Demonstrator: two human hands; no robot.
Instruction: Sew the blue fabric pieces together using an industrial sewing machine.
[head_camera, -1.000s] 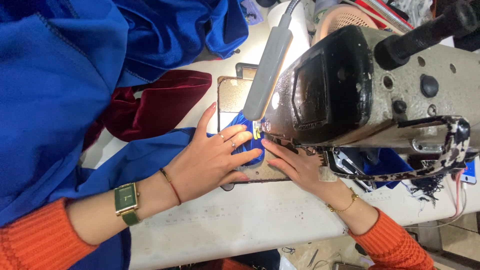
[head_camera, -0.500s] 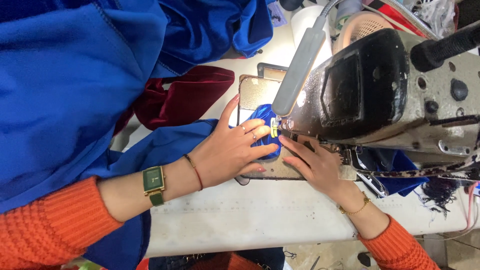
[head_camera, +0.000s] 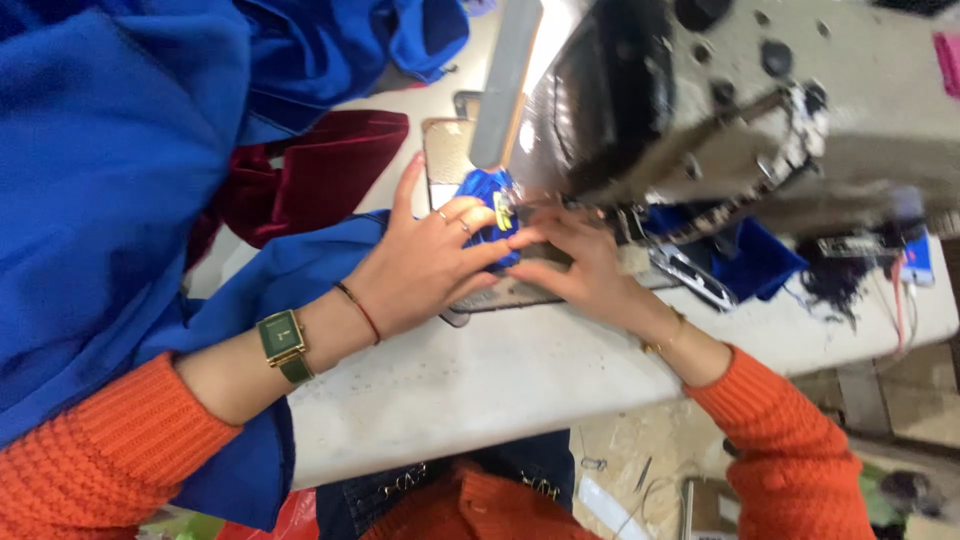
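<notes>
My left hand (head_camera: 425, 265) lies flat on a small fold of blue fabric (head_camera: 487, 190) at the needle area of a sewing machine (head_camera: 720, 110), fingers pressing it down. My right hand (head_camera: 580, 270) meets it from the right, fingertips pinching the same blue fold by a small yellow tag. A green square watch (head_camera: 283, 340) and a thin red bracelet sit on my left wrist. The needle itself is hidden under the machine head.
A large heap of blue cloth (head_camera: 110, 160) fills the left side and drapes over my left arm. Dark red velvet (head_camera: 310, 170) lies behind it. The white table (head_camera: 500, 370) has its front edge near my lap. Blue scraps and dark thread lie right of the machine.
The view has shifted and the machine is now blurred. Both hands stay on the blue fold at the needle, the right hand's fingers now closer against the left's.
</notes>
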